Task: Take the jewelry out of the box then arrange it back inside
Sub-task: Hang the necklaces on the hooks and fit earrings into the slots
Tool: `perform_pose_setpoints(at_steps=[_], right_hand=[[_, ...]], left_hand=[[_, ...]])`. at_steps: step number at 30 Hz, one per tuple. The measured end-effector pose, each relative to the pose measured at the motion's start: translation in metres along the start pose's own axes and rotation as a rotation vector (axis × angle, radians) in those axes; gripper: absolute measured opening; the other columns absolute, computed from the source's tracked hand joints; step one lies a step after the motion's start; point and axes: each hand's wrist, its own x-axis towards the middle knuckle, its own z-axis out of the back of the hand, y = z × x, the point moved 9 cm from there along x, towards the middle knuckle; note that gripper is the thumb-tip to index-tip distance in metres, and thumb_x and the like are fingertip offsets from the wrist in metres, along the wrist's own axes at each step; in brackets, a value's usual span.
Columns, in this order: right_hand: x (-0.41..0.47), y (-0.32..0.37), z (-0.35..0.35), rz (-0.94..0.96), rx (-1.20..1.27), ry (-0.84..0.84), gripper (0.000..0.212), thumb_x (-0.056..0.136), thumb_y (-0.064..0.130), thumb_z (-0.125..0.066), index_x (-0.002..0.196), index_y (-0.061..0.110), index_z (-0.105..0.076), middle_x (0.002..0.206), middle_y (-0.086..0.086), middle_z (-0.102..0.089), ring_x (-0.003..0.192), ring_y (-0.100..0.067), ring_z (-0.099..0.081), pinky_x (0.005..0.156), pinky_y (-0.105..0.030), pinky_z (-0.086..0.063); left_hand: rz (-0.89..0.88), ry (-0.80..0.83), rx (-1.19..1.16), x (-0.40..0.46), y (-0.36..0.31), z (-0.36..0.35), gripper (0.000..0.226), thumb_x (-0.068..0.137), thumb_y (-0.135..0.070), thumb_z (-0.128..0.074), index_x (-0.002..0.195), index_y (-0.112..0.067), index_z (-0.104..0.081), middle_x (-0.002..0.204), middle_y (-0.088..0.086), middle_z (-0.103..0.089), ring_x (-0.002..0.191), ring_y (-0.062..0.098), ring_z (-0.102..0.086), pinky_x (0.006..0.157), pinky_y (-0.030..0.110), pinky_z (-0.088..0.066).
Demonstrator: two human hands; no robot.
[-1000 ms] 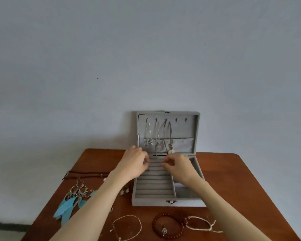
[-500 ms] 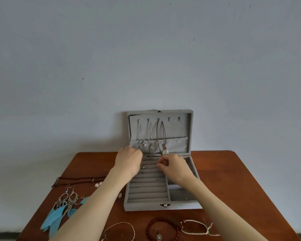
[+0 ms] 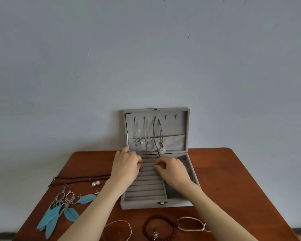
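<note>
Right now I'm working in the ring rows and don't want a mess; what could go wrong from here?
1. The necklaces hang from the lid right behind both hands; lifting a hand could snag a cord.
2. The left forearm passes close to the pearl studs on the table; a sweep might roll them off.

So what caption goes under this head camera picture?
Both hands work at the ring rolls of an open grey jewelry box.
</note>
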Motion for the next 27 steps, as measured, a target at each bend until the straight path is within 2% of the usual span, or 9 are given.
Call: perform_pose_setpoints(at_steps=[4, 9, 14, 17, 20, 23, 25, 27], right_hand=[[-0.002, -0.004, 0.000, -0.001, 0.004, -0.043, 0.013, 0.086, 0.028, -0.059, 0.093, 0.021, -0.067, 0.072, 0.011, -0.051, 0.083, -0.019, -0.060, 0.066, -0.023, -0.040], [-0.002, -0.004, -0.001, 0.014, 0.000, -0.057, 0.012, 0.086, 0.029, -0.059, 0.093, 0.022, -0.067, 0.072, 0.011, -0.050, 0.076, -0.013, -0.054, 0.064, -0.022, -0.037], [-0.002, -0.004, 0.000, 0.023, 0.016, -0.055, 0.011, 0.086, 0.029, -0.059, 0.092, 0.022, -0.067, 0.071, 0.011, -0.050, 0.073, -0.009, -0.050, 0.065, -0.023, -0.040], [-0.003, -0.004, -0.001, 0.025, 0.013, -0.052, 0.012, 0.086, 0.029, -0.059, 0.092, 0.022, -0.066, 0.071, 0.012, -0.049, 0.074, -0.009, -0.049, 0.065, -0.024, -0.040], [-0.001, -0.005, -0.001, 0.003, 0.016, -0.037, 0.012, 0.087, 0.028, -0.059, 0.092, 0.021, -0.067, 0.069, 0.013, -0.047, 0.075, -0.010, -0.049, 0.065, -0.024, -0.040], [0.005, -0.001, -0.003, -0.030, 0.014, 0.049, 0.013, 0.087, 0.028, -0.058, 0.094, 0.021, -0.068, 0.078, 0.007, -0.057, 0.082, -0.015, -0.055, 0.072, -0.027, -0.044], [0.012, 0.009, -0.008, -0.012, -0.043, 0.130, 0.016, 0.088, 0.028, -0.056, 0.097, 0.021, -0.067, 0.094, -0.001, -0.065, 0.093, -0.021, -0.058, 0.077, -0.030, -0.046], [0.020, 0.020, -0.010, 0.010, -0.135, 0.183, 0.018, 0.089, 0.028, -0.054, 0.102, 0.021, -0.065, 0.107, -0.007, -0.064, 0.102, -0.026, -0.057, 0.081, -0.034, -0.045]], left_hand=[[0.025, -0.005, -0.032, 0.002, 0.000, 0.000, 0.020, 0.090, -0.036, -0.051, 0.099, -0.030, -0.068, 0.099, -0.008, -0.065, 0.103, 0.017, -0.045, 0.080, 0.028, -0.030], [0.075, 0.080, -0.138, 0.008, 0.005, -0.006, 0.018, 0.091, -0.030, -0.050, 0.096, -0.026, -0.066, 0.103, -0.004, -0.064, 0.103, 0.019, -0.052, 0.081, 0.032, -0.032], [0.126, 0.162, -0.169, 0.014, 0.009, -0.014, 0.014, 0.092, -0.026, -0.051, 0.099, -0.025, -0.062, 0.107, -0.002, -0.064, 0.104, 0.021, -0.054, 0.079, 0.032, -0.028], [0.148, 0.108, -0.192, 0.014, 0.010, -0.010, 0.007, 0.090, -0.026, -0.055, 0.096, -0.026, -0.059, 0.102, -0.004, -0.062, 0.098, 0.018, -0.054, 0.078, 0.030, -0.029], [0.153, 0.038, -0.206, 0.011, 0.012, -0.005, 0.008, 0.088, -0.024, -0.057, 0.090, -0.028, -0.063, 0.097, -0.005, -0.061, 0.094, 0.017, -0.054, 0.076, 0.029, -0.030], [0.152, 0.005, -0.203, 0.007, 0.014, -0.004, 0.014, 0.090, -0.024, -0.054, 0.094, -0.030, -0.067, 0.100, -0.004, -0.058, 0.100, 0.018, -0.052, 0.078, 0.030, -0.031], [0.154, 0.005, -0.195, 0.006, 0.016, -0.006, 0.016, 0.091, -0.026, -0.052, 0.096, -0.029, -0.067, 0.104, -0.003, -0.057, 0.105, 0.019, -0.049, 0.080, 0.031, -0.031], [0.160, 0.013, -0.202, 0.004, 0.017, -0.007, 0.016, 0.090, -0.029, -0.053, 0.098, -0.029, -0.067, 0.106, -0.003, -0.057, 0.107, 0.019, -0.048, 0.080, 0.032, -0.031]])
